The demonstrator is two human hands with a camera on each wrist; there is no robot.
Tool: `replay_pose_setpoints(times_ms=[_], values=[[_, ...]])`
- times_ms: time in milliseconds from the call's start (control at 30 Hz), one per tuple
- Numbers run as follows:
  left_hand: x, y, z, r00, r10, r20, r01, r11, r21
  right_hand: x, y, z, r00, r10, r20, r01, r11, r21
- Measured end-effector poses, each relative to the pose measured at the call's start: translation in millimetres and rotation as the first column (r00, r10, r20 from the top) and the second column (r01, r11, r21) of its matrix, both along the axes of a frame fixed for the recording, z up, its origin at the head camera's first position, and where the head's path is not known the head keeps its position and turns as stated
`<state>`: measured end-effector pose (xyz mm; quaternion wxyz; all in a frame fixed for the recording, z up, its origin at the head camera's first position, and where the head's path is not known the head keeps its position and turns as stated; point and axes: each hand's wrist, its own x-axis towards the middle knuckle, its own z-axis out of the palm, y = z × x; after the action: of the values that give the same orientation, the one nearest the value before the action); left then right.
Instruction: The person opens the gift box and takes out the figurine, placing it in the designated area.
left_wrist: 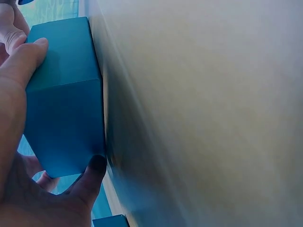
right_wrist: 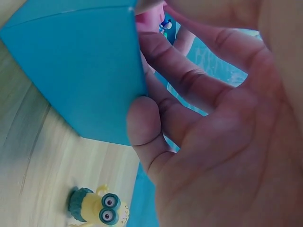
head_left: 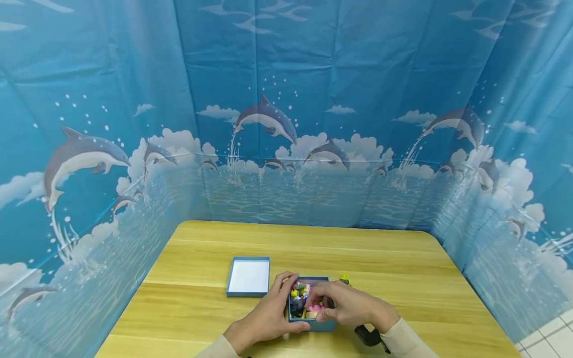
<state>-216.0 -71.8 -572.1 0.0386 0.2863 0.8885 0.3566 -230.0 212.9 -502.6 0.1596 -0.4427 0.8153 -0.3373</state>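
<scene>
Blue box (head_left: 311, 324) of small toys sits on the counter (head_left: 403, 278), just right of its lid (head_left: 248, 276). Left hand (head_left: 267, 318) grips the box's side; right hand (head_left: 344, 304) reaches in, fingers pinching a pink toy (head_left: 315, 309). Emptying seems underway: a yellow figure (right_wrist: 97, 208) already stands beyond the box. Next, lift straight up, steadily.

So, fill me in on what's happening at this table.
A person sits at a wooden table with a small blue box full of little toy figures. The left hand holds the box by its side, while the right hand reaches into it, fingers among the toys. The box's lid lies open side up to the left, and a yellow goggle-eyed figure stands on the table just beyond the box.
</scene>
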Motion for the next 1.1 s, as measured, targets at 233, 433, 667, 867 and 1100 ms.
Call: replay_pose_setpoints(times_ms=[233,433,667,867,1100], values=[[-0.8,-1,1.4,1.000,-0.003,0.009,0.003,1.000,-0.005,0.5,1,0.2,1.000,-0.015,0.000,0.015,1.000,0.010],[-1.3,-2,6.9,1.000,-0.003,0.025,0.004,0.999,-0.034,1.0,2,2.5,0.998,-0.041,0.055,0.040,0.999,0.012],[-1.8,-2,12.6,1.000,-0.007,0.028,0.009,0.998,-0.057,4.7,1,6.5,0.996,-0.050,0.069,0.051,0.999,-0.003],[-2.7,-3,10.0,0.999,-0.012,0.030,0.014,0.999,-0.046,5.7,2,6.5,0.996,-0.055,0.069,0.057,0.998,-0.017],[-3.1,-3,8.6,1.000,-0.019,0.025,0.020,0.999,-0.044,5.2,4,7.0,0.998,-0.058,0.035,0.058,0.998,-0.002]])
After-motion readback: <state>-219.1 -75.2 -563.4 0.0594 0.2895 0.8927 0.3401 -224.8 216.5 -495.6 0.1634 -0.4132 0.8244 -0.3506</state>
